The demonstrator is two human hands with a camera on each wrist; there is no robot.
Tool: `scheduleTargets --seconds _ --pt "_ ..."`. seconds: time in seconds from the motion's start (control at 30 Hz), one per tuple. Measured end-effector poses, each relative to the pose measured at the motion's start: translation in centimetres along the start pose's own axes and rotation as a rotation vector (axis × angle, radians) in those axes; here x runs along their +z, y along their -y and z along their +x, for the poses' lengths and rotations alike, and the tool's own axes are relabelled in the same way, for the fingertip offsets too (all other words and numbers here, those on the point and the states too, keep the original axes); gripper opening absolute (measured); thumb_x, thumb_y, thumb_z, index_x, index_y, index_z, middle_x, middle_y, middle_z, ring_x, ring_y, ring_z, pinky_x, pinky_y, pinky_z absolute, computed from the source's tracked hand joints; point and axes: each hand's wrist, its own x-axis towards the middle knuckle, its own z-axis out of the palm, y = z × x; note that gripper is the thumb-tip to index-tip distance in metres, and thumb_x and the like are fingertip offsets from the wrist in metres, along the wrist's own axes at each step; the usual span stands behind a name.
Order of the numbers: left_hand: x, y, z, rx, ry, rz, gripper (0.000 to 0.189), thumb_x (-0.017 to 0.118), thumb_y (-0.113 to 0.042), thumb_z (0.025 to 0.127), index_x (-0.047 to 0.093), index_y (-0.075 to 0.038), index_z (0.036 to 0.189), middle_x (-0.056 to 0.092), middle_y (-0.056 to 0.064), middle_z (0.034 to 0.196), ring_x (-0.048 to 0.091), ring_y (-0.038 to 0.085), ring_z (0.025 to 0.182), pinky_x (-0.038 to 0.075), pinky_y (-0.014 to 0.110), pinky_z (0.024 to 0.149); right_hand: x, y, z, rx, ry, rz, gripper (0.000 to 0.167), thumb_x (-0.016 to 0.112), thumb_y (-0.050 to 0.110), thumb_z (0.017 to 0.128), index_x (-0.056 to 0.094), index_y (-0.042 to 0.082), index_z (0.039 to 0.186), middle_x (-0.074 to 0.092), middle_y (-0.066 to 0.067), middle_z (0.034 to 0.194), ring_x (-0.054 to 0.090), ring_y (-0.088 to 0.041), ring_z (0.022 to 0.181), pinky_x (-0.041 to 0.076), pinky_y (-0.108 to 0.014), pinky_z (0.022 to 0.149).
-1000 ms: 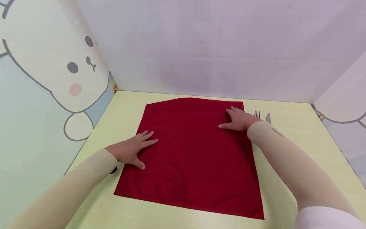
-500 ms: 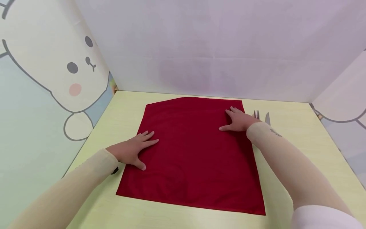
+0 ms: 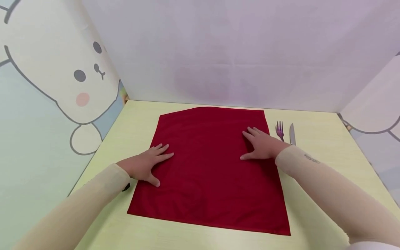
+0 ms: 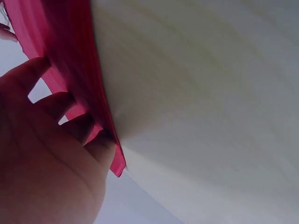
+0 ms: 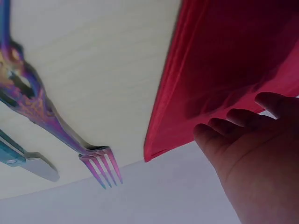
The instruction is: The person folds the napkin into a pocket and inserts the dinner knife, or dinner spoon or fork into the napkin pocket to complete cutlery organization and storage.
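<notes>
Head camera view: a red cloth (image 3: 206,173) lies spread across a pale yellow table (image 3: 334,166), with both of my hands reaching over it from either side. My left hand (image 3: 144,164) crosses the cloth's left edge, fingers fanned apart and gripping nothing; in the left wrist view, the fingertips meet the fabric near its border. My right hand (image 3: 260,145) extends across the right edge, toward the far corner, its fingers and thumb likewise apart with nothing clamped between them. Shadows of fingers fall on the red fabric in the right wrist view, though I cannot tell whether those fingertips touch it.

Soft creases mark the cloth on its near left, and its far edge slants down toward the left corner. Just beyond my right wrist lie a fork (image 3: 279,130), the closer of the two to the cloth, and a knife (image 3: 292,133), side by side, with tines and blade tip pointing away from me. Purple and blue tints color the fork, while the knife's handle shows teal. Beige sleeves (image 3: 72,208) cover my forearms. Behind the table rises a pale lilac wall (image 3: 231,52); a cartoon animal (image 3: 84,73) decorates the panel at left.
</notes>
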Motion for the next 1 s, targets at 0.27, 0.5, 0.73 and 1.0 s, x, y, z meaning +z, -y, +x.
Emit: scheduleTargets --seconds 0.27,0.5,0.73,1.0 --pt "0.0 -0.2 0.1 0.0 -0.002 0.004 0.111 0.088 -0.05 0.078 0.025 -0.024 0.166 0.007 0.008 0.173 0.001 0.041 0.156 0.036 0.059 0.115 0.9 0.5 -2.6 -0.036 0.018 0.012 0.122 0.077 0.072 0.077 0.026 0.0 0.162 0.015 -0.029 0.167 0.008 -0.053 0.152 0.032 -0.062 0.115" --pt "0.3 -0.5 0.6 0.003 -0.013 0.004 0.111 0.088 -0.052 0.077 0.026 -0.025 0.166 0.008 0.006 0.173 0.001 0.039 0.157 0.038 0.058 0.114 1.4 -0.7 -2.8 -0.044 0.001 0.039 0.125 0.077 0.074 0.075 0.024 0.002 0.163 0.013 -0.027 0.168 0.006 -0.052 0.152 0.033 -0.063 0.115" --pt "0.3 -0.7 0.9 -0.002 -0.008 0.008 0.112 0.089 -0.052 0.076 0.026 -0.026 0.166 0.007 0.004 0.173 0.001 0.038 0.157 0.038 0.057 0.114 1.7 -1.3 -3.0 -0.049 -0.012 0.064 0.126 0.076 0.076 0.074 0.024 0.003 0.163 0.013 -0.026 0.168 0.005 -0.051 0.153 0.031 -0.064 0.115" --pt "0.1 -0.8 1.3 -0.007 -0.003 0.008 0.112 0.089 -0.051 0.076 0.026 -0.026 0.166 0.007 0.004 0.173 0.001 0.038 0.157 0.037 0.057 0.114 1.8 -1.5 -3.3 -0.044 -0.035 0.066 0.124 0.077 0.074 0.074 0.026 0.003 0.163 0.014 -0.026 0.168 0.006 -0.051 0.152 0.03 -0.065 0.115"
